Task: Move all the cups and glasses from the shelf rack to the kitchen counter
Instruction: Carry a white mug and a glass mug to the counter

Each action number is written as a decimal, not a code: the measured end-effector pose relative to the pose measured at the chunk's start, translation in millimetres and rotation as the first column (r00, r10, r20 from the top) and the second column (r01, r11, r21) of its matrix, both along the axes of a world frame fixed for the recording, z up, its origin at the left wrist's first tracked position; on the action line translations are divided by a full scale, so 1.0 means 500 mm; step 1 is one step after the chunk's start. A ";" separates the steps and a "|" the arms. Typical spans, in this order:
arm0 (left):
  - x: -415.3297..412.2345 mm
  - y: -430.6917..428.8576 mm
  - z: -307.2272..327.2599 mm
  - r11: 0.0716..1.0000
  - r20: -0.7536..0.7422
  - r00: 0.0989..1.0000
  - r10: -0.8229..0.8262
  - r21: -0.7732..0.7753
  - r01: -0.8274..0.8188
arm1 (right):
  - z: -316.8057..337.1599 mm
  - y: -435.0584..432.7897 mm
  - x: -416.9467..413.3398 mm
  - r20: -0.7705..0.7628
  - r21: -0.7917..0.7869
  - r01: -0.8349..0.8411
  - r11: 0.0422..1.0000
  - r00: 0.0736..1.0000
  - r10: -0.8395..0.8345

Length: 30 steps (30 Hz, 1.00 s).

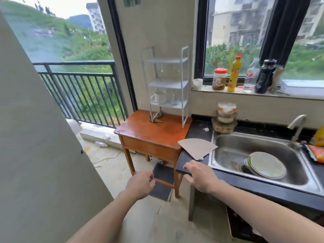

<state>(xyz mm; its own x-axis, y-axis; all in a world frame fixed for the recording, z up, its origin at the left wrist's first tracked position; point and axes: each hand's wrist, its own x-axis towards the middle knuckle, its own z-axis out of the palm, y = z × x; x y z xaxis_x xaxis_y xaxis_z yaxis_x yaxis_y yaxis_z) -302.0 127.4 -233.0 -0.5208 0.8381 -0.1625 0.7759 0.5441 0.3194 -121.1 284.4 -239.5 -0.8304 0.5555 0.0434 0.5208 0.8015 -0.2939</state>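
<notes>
A white three-tier shelf rack stands on a small orange wooden table by the wall. On its lowest tier sit a white mug and a clear glass; a faint clear glass shows on the middle tier. The black kitchen counter begins right of the table. My left hand hangs in front of the table with loosely curled fingers, holding nothing. My right hand hovers over the counter's front left corner, fingers spread and empty. Both hands are well short of the rack.
A steel sink holds stacked plates. A cardboard piece lies on the counter by the sink. Stacked bowls stand behind it. Jars and bottles line the windowsill. A balcony railing is at left.
</notes>
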 end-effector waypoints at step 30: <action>-0.797 0.676 0.091 0.981 0.141 0.988 -0.067 0.191 0.039 | 0.025 0.617 -0.703 -0.184 -0.324 0.505 0.800 0.796 -0.577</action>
